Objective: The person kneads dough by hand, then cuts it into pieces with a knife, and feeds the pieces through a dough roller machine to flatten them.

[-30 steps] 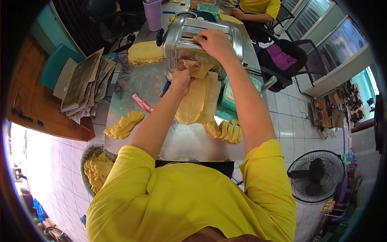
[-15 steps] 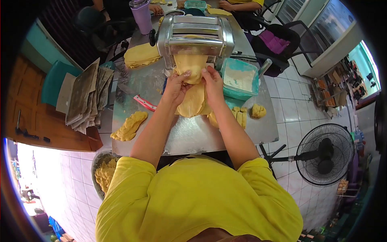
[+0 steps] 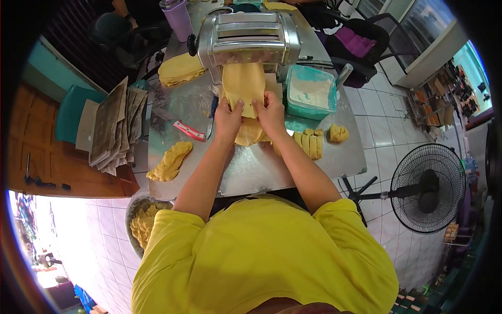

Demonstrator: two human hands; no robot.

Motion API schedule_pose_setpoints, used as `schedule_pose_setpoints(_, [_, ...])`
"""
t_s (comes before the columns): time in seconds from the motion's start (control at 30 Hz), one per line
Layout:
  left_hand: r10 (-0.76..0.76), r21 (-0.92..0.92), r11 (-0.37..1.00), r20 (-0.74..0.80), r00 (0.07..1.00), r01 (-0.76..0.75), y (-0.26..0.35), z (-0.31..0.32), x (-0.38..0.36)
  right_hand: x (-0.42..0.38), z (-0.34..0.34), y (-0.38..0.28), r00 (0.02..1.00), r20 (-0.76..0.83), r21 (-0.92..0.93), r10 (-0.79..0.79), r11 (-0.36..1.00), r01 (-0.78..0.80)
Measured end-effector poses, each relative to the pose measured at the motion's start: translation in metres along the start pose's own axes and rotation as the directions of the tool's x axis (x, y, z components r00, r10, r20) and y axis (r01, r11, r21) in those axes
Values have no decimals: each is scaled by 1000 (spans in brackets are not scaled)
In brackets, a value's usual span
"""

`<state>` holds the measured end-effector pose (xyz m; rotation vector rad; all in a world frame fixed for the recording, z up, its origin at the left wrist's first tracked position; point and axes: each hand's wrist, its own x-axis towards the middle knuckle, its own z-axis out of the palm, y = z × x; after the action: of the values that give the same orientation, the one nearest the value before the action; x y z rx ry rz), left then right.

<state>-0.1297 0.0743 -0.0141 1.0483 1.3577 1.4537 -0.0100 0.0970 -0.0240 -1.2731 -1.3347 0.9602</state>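
A flat yellow dough sheet [image 3: 243, 82] hangs from the front of the metal roller machine [image 3: 246, 44]. My left hand [image 3: 229, 118] grips its left lower edge, thumb on top, and my right hand [image 3: 271, 114] grips the right lower edge the same way. Under my hands another dough piece [image 3: 250, 132] lies on the metal table [image 3: 256, 170]. A red-handled knife [image 3: 189, 131] lies left of my left hand. To the right of the machine stands a teal tub of white flour [image 3: 310, 91].
Stacked dough sheets [image 3: 182, 69] and a purple tumbler [image 3: 179, 21] stand at the back left. A dough lump [image 3: 170, 161] lies front left, cut dough strips [image 3: 308, 144] and a dough ball [image 3: 339, 133] to the right. A bowl of dough [image 3: 144, 225] sits below the table's left corner.
The dough sheet, bunched between my fingers before, now hangs flat and longer below the rollers. Both hands have moved slightly down toward me. The view has shifted a little.
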Motion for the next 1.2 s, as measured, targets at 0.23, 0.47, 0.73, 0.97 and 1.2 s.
schedule_pose_setpoints(0.23, [19, 140, 990, -4, 1000, -19, -3, -7, -23, -27, -6, 1, 984, -61, -175, -165, 973, 152])
schedule_pose_setpoints(0.47, [-22, 91, 996, -40, 999, 26, -28, -23, -39, -47, -21, -11, 968, 168, -408, -188, 881, 242])
schedule_pose_setpoints(0.73, [186, 768, 572, 220, 958, -288, -12, -38, -48, -46, -128, -15, 929, -49, -652, -368, 716, 249])
schedule_pose_setpoints(0.97, [146, 674, 714, 121, 982, -189, -2, -42, -58, -61, -197, 21, 975, -95, -840, -199, 542, 29])
schedule_pose_setpoints(1.2, [233, 497, 812, 207, 950, -307, 22, -3, -72, -69, -197, 37, 957, -59, -652, -283, 737, 178])
